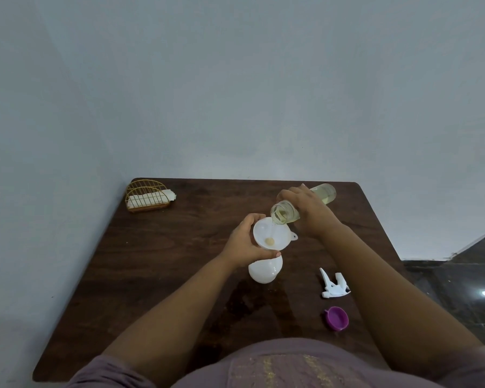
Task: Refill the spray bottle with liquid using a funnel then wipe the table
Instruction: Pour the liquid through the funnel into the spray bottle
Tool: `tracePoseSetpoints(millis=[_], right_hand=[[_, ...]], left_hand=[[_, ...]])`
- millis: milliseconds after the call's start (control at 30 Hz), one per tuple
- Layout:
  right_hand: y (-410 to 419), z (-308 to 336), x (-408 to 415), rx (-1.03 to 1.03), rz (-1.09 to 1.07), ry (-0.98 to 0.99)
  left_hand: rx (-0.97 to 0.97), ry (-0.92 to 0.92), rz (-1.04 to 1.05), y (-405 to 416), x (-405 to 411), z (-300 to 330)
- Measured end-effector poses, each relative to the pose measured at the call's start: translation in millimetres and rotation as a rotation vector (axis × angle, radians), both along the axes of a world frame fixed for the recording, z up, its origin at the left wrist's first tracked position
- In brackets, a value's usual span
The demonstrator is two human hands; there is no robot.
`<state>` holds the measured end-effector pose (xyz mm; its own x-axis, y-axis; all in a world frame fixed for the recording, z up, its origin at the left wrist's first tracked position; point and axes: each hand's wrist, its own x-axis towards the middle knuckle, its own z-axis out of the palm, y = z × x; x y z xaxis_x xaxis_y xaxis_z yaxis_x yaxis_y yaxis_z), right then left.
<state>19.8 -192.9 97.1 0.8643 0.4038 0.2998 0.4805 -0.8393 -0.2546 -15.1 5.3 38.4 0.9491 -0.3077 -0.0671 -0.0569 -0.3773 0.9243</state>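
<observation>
A white spray bottle (264, 270) stands in the middle of the dark wooden table (163, 264) with a white funnel (272, 233) in its neck. My left hand (244, 239) grips the funnel and the bottle's neck. My right hand (308, 211) holds a clear bottle (287, 212) of pale yellow liquid, tipped with its open mouth over the funnel's rim. A thin stream runs into the funnel, where a little liquid pools at the bottom. The white spray head (333, 284) lies on the table to the right, apart from the bottle.
A purple cap (337, 318) lies near the spray head, toward the front right. A gold wire holder (147, 196) with white napkins stands at the back left corner. Wet smears show on the wood in front of the spray bottle. Walls close the back and left sides.
</observation>
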Motion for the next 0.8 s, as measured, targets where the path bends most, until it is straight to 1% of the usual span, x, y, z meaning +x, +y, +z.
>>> tracePoseSetpoints(millis=[600,800], right_hand=[[2.0,3.9,-0.8,0.003,0.007,-0.006],[2.8,4.0,-1.3,-0.027,-0.008,-0.002]], left_hand=[[-0.003,-0.010,-0.003,-0.3,2.4,-1.6],[0.001,-0.013,-0.006,-1.0,2.3,-0.9]])
